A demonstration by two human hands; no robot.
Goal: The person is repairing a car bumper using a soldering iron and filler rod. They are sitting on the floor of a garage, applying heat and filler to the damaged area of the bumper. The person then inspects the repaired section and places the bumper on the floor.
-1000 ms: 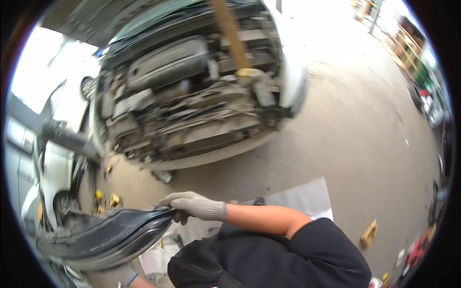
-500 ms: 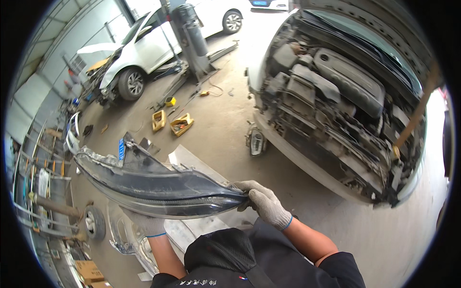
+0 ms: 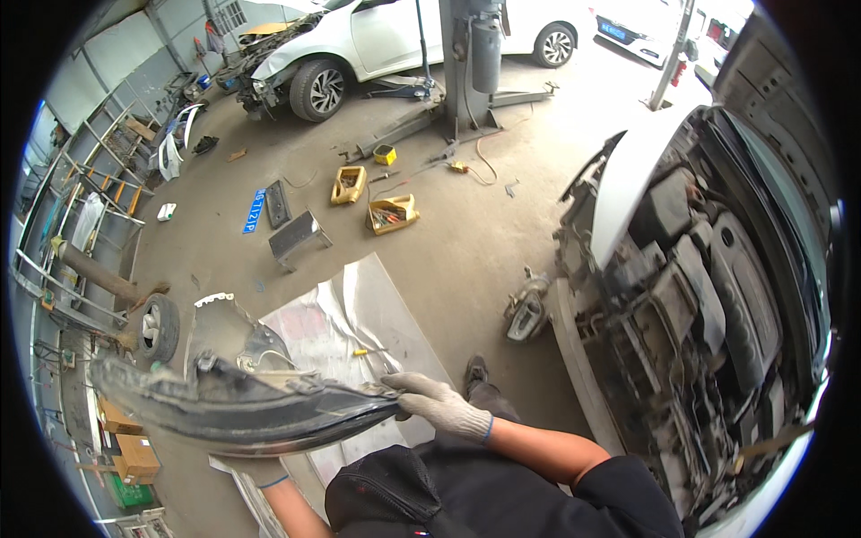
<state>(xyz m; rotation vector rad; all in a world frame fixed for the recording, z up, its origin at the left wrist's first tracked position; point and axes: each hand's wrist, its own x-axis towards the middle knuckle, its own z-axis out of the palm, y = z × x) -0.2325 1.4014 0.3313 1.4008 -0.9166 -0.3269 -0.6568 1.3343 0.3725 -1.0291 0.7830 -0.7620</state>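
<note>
A long, curved, dusty black car bumper (image 3: 251, 417) is held across the front of my body, its far left end smeared by motion. My right hand (image 3: 444, 408), in a pale knitted glove with a blue cuff, is closed round the bumper's tapered right end. The gloved left hand (image 3: 256, 468) supports it from beneath, nearer the middle; its fingers are hidden behind the part. Beyond the bumper, a pale sheet (image 3: 390, 291) lies on the floor with a yellow-handled tool (image 3: 361, 352) on it.
On the right stands a car with an exposed engine bay (image 3: 682, 296); a lamp unit (image 3: 527, 314) lies before it. Ahead are cut-open yellow containers (image 3: 395, 226), a small dark stool (image 3: 299, 235), a blue number plate (image 3: 256, 211) and a lift post (image 3: 456, 72). A wheel (image 3: 159, 328) lies left.
My view has swung left, and the cars and floor items appear shifted right. The bumper sits lower and farther left in view, still in both hands, with more of the pale sheet showing.
</note>
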